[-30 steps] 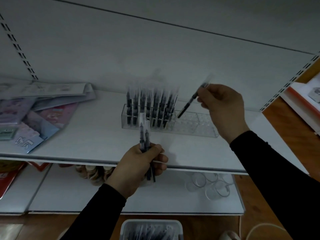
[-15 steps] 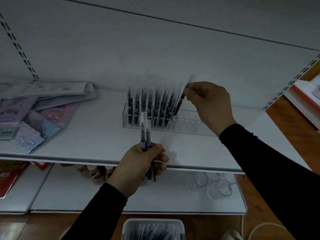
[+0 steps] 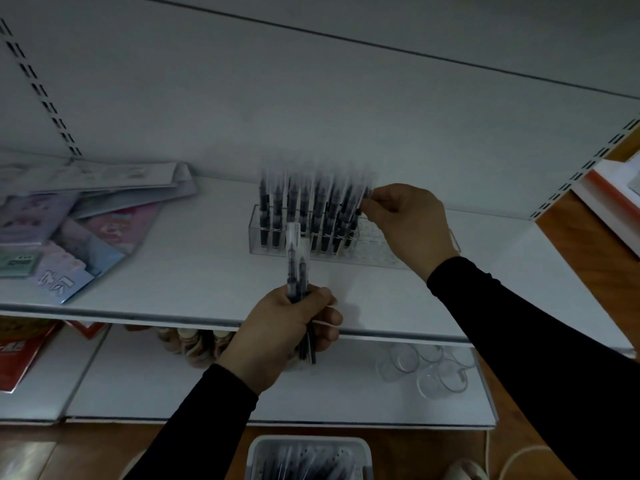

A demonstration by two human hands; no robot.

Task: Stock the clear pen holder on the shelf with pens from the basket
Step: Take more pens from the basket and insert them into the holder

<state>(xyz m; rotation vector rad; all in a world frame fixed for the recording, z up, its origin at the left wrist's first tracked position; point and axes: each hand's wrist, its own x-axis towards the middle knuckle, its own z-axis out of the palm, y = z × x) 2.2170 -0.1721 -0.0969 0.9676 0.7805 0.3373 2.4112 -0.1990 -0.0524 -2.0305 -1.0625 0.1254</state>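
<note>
Right hand (image 3: 408, 223) lowered pen (image 3: 358, 206) into holder (image 3: 256, 233), grip pinching its top.
Left hand (image 3: 287, 327) clutches spare pens (image 3: 297, 271); slanted entry could jam against neighbours at 9 o'clock.

Two bare hands, left hand (image 3: 277, 327), right hand (image 3: 408, 223), long black sleeves (image 3: 519, 327)

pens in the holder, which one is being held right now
The pen at the right end of the filled rows: the right hand pinches its top. The others stand untouched in the clear holder.
</note>
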